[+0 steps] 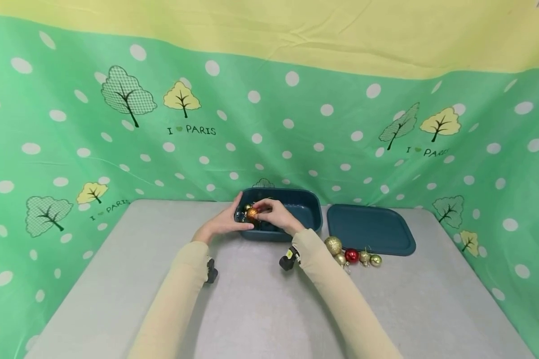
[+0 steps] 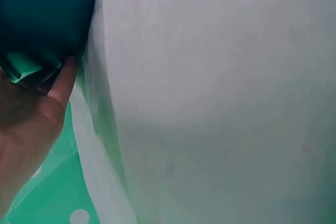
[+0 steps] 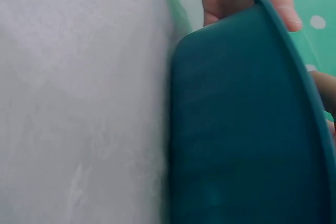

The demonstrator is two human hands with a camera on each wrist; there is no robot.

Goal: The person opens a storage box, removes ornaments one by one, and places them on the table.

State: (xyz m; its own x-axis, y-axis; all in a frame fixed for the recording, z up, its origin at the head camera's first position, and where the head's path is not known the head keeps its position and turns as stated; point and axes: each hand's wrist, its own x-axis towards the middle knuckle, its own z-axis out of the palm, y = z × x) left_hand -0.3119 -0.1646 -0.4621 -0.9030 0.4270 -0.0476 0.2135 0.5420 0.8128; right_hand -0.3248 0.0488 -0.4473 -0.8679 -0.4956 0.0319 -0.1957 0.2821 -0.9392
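A dark teal plastic box (image 1: 313,234) sits at the back of the table. My left hand (image 1: 222,220) holds its left end; in the right wrist view that thumb (image 3: 286,11) hooks over the rim while the other fingers stay outside. Inside the box's left part, my right hand (image 1: 276,215) pinches an orange glittery Christmas bauble (image 1: 251,213). A small gold bauble (image 1: 247,206) shows just behind it. Whatever lies under the hands in the box is partly hidden. The left wrist view catches the left hand (image 2: 39,124) against the box wall (image 2: 47,9).
Right of the box lies its flat teal lid (image 1: 368,227). Along the lid's front edge are several baubles: a large gold glittery one (image 1: 333,245), a red one (image 1: 352,256) and smaller gold ones (image 1: 376,261). Behind the table hangs a green dotted cloth (image 1: 292,119).
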